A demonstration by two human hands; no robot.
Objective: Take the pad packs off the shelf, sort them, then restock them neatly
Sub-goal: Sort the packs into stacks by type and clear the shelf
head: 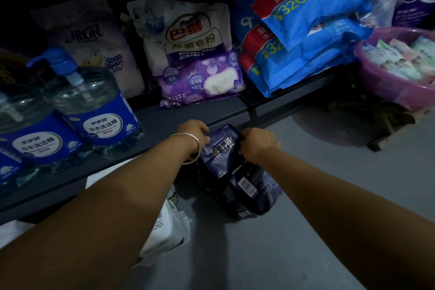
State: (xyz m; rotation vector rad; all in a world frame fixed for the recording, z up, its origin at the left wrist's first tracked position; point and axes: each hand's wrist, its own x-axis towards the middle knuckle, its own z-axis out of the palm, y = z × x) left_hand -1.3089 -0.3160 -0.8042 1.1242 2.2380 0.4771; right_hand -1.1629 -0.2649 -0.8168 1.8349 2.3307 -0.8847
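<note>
A dark navy pad pack (220,150) with white lettering is held just below the front edge of the dark shelf (164,122). My left hand (194,130), a silver bangle on its wrist, grips the pack's upper left edge. My right hand (256,139) grips its upper right edge. A second dark navy pack (251,193) with a barcode lies on the grey floor right under the first. White pad packs (164,231) lie on the floor under my left forearm, partly hidden.
On the shelf stand blue-labelled pump bottles (94,110), soap powder bags (193,54) and stacked blue detergent bags (301,37). A pink basin (386,77) of small packets sits at right on a dark stand. Grey floor (329,160) spreads to the right.
</note>
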